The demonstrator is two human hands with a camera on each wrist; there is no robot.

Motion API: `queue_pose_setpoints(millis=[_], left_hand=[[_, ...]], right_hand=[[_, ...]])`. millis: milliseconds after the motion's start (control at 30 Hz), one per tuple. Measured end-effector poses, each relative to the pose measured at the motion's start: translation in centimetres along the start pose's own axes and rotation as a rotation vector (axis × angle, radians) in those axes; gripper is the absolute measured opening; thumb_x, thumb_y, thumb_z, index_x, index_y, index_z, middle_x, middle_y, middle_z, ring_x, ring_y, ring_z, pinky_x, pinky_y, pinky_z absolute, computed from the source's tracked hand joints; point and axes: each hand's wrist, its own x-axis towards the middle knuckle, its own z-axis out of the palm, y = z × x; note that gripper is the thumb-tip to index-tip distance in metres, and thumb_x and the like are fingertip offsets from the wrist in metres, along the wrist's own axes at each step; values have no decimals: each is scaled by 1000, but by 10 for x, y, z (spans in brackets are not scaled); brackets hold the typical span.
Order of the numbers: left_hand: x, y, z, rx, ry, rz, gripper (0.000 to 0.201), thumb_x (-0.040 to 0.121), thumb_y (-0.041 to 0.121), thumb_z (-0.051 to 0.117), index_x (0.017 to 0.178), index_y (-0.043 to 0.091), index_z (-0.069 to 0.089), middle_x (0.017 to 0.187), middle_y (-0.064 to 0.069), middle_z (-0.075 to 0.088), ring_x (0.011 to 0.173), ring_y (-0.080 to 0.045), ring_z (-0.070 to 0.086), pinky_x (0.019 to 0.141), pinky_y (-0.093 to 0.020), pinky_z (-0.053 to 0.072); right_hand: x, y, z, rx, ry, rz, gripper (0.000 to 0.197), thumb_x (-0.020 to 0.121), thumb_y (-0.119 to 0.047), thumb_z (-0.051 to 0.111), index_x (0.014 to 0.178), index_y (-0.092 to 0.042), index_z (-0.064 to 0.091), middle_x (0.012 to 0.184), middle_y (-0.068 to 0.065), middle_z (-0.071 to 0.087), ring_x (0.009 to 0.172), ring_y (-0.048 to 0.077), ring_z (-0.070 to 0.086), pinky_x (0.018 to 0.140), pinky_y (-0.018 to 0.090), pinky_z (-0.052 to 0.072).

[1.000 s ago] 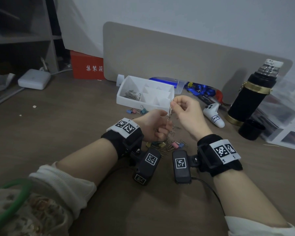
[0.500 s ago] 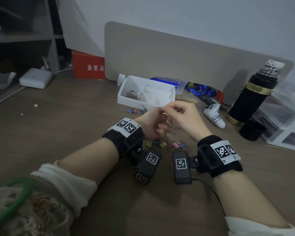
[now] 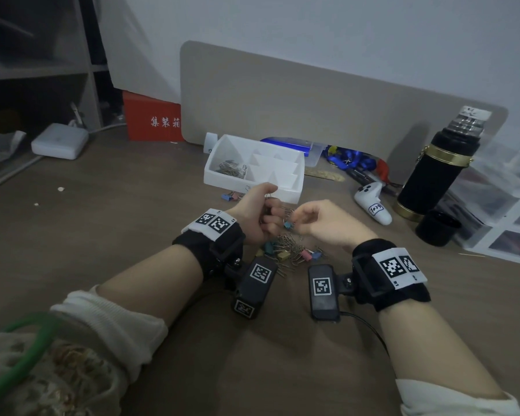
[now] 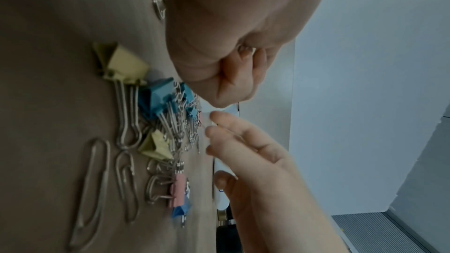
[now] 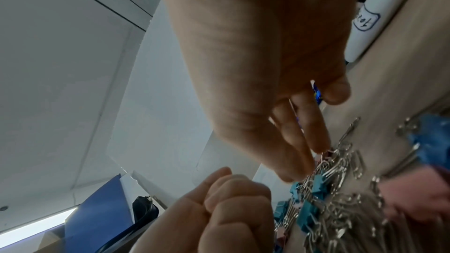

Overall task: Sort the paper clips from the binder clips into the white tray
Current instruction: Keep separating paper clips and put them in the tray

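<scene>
Head view: both hands work over a mixed pile of clips (image 3: pixel 288 250) on the brown desk (image 3: pixel 117 235), just in front of the white tray (image 3: pixel 285 192). The left hand (image 3: pixel 254 216) is curled into a fist around a bunch of paper clips (image 3: pixel 269 196); wire loops stick out above the thumb. The right hand (image 3: pixel 321 222) reaches toward the pile with thumb and forefinger pinched on a wire; a teal binder clip (image 3: pixel 288 225) hangs just below those tips. The tray's left compartment holds a heap of sorted paper clips (image 3: pixel 230 171). A white controller (image 3: pixel 373 205) and a black flask (image 3: pixel 439 166) stand to the right, well apart from the pile.

Left wrist view: yellow, teal, pink and blue binder clips (image 4: pixel 155 101) lie tangled with loose wire clips on the desk. The right hand's fingertips (image 4: pixel 215 117) touch the edge of the tangle.

Right wrist view: the right fingertips (image 5: pixel 321 147) close on wire at the top of the pile; which clip they hold is probably a paper clip, though blur hides it. The left fist sits clenched below.
</scene>
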Motion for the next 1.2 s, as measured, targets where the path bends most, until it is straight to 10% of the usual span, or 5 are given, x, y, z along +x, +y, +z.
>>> queue_pose_setpoints(millis=[267,400,633,800,1200], left_hand=[[-8,-1,-8,-17,9,-7,43,92,30,41,52,21,29,46,5,29,32,-7,19,33,-16,12],[-9,0,-9,-25,6,-12,39,91,28,41,55,22,28,45,6,29,31,-8,20,29,-15,14],[-8,-2,-9,-9,21,-7,38,92,27,41,56,22,27,46,6,29,32,-7,20,30,-15,13],[-6,-3,-8,18,21,-10,38,92,28,40,57,22,27,46,6,29,32,-8,20,30,-15,13],[-3,-4,-7,40,22,-11,37,92,28,39,57,21,29,46,5,31,33,-8,20,30,-15,13]], right_hand=[[-10,-11,-2,-160,-330,30,60,78,8,58,128,-24,54,115,-3,55,73,8,59,58,22,50],[-9,-8,-1,-164,-278,40,46,80,8,59,119,-16,60,78,-6,55,47,1,52,49,19,43],[-5,-2,5,-129,-214,23,13,86,-7,67,94,-16,65,57,0,61,56,14,56,52,24,48],[-3,-1,11,-192,-103,-6,11,83,-13,73,87,-21,65,85,-1,64,75,15,58,65,26,48],[-2,-1,14,-298,59,-25,10,90,-18,65,81,-19,60,76,2,58,58,14,51,42,17,39]])
